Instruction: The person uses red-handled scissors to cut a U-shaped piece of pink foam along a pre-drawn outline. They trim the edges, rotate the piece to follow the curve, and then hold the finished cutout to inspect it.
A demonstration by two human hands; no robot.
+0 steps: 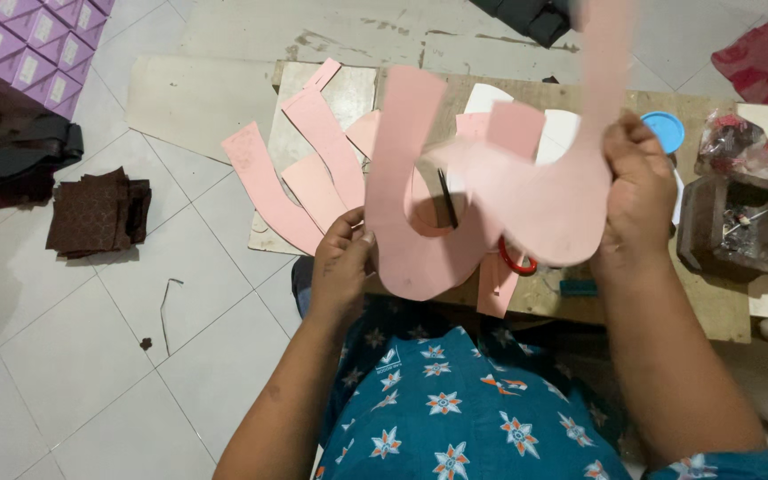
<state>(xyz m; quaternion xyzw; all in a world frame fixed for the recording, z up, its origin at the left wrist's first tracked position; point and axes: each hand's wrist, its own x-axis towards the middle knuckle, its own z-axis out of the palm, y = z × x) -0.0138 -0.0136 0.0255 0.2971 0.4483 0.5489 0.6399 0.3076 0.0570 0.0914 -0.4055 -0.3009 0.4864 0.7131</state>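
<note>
Holding a big curved pink sheet cut-out [420, 240] up over the low wooden work board [633, 302], you have both hands on pink pieces. Landmark is that board. Your left hand [341, 262] pinches the lower left edge of the cut-out, thumb on top, closed on it. Your right hand [637, 191] grips a second pink curved piece [553, 209] with a long strip rising out of frame, fingers wrapped shut around its right edge. The two pieces overlap above the board's near side; I can't tell if they're joined.

Handling, as a judgement: thin, light, flexible sheet, bends but keeps its cut shape, probably creases if squeezed hard. Not slippery. Best held at edges with a flat pinch, as you do, away from narrow strips, which look likely to flop or tear.

On the board's left end lie more loose pink curved strips [300, 178], partly overhanging. Behind the held pieces, white curved pieces [562, 124] rest on the board. Red scissor handles [516, 260] peek out beneath the cut-out. A round blue lid [665, 130] sits on the board's far right.

Right of the board: a dark box of small bits [735, 227]. Left of it, on the white tiled floor [91, 311]: a stack of dark brown fabric squares [100, 213] and purple boxes [33, 44] well apart in the corner.
</note>
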